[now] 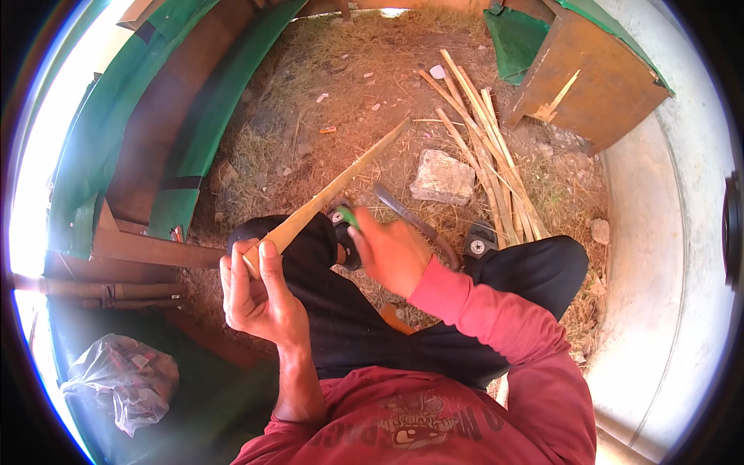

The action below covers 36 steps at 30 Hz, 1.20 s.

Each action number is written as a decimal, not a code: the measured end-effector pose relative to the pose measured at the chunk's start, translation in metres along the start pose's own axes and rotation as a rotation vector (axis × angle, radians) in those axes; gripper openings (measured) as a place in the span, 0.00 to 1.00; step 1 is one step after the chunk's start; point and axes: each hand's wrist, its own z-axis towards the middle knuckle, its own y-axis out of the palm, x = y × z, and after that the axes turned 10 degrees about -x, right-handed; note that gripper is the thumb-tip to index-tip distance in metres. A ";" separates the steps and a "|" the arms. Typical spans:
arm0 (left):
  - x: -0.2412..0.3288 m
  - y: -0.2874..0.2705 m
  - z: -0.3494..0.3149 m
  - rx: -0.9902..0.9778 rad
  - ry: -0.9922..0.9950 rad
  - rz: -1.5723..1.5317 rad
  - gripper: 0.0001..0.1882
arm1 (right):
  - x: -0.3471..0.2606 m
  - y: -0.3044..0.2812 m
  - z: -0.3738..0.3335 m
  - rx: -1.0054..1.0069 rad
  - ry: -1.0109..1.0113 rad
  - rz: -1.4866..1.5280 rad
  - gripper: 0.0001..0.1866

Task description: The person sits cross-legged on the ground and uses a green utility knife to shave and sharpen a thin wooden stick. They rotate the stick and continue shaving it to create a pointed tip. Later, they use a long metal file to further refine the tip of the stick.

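My left hand (265,298) pinches the near end of a long, pale strip of wood or bamboo (329,191) between thumb and fingers. The strip slants up and away to the right, tapering toward its far tip, and passes over my left knee. Close to the strip's right side, my right hand (390,252) is closed around a green-handled tool (349,218). Only a bit of green shows past the fingers; its working end cannot be made out. Beyond the right hand, a curved grey-brown blade-like thing (404,211) lies on the ground between my feet.
Several pale strips (496,163) lie piled ahead on the right, beside a rough stone block (442,177). Green-covered boards (225,101) stand at the left, and a brown wooden panel (593,81) leans far right. A plastic bag (124,380) sits at the near left.
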 end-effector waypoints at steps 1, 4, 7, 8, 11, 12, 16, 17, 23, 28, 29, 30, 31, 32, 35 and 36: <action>0.000 0.001 0.000 -0.018 0.026 0.016 0.10 | -0.008 -0.004 -0.003 0.005 -0.073 0.003 0.12; 0.005 0.003 0.003 -0.041 0.052 0.025 0.09 | 0.005 0.007 0.001 0.010 -0.051 0.011 0.13; 0.006 0.005 0.008 -0.034 0.040 -0.035 0.09 | 0.043 0.001 0.019 0.055 0.078 -0.184 0.14; 0.006 0.004 0.010 -0.048 0.029 -0.026 0.08 | 0.039 -0.001 0.018 0.042 0.055 -0.152 0.14; 0.007 0.003 0.014 -0.086 0.025 -0.004 0.08 | 0.012 -0.012 0.008 0.022 -0.045 -0.056 0.14; 0.007 0.003 0.015 -0.099 0.048 0.001 0.08 | 0.000 -0.009 0.004 0.033 -0.100 -0.019 0.13; 0.011 0.005 0.017 -0.120 0.034 0.016 0.08 | 0.025 0.000 0.013 0.034 0.146 -0.046 0.11; 0.012 0.005 0.019 -0.118 0.032 0.013 0.08 | 0.039 -0.005 0.021 0.062 0.125 -0.043 0.10; 0.012 0.009 0.021 -0.163 0.085 -0.058 0.08 | -0.005 -0.017 0.005 0.042 -0.051 0.059 0.11; 0.009 0.007 0.023 -0.143 0.054 -0.037 0.08 | 0.040 -0.013 0.017 0.029 0.171 -0.039 0.13; 0.008 0.006 0.022 -0.149 0.062 -0.038 0.08 | 0.035 -0.011 0.015 0.002 0.128 0.022 0.13; 0.007 0.006 0.022 -0.155 0.070 -0.040 0.08 | 0.026 -0.009 0.012 0.034 0.053 0.032 0.12; 0.007 0.007 0.021 -0.149 0.086 -0.045 0.08 | 0.009 -0.011 0.007 0.048 -0.023 0.042 0.12; 0.006 0.010 0.023 -0.150 0.108 -0.057 0.08 | 0.000 -0.011 0.005 0.072 -0.093 0.052 0.12; 0.005 0.010 0.030 -0.176 0.128 -0.037 0.08 | 0.030 -0.005 0.014 0.065 0.111 -0.025 0.10; 0.005 0.009 0.034 -0.189 0.131 -0.024 0.08 | 0.044 -0.006 0.019 0.049 0.202 -0.079 0.10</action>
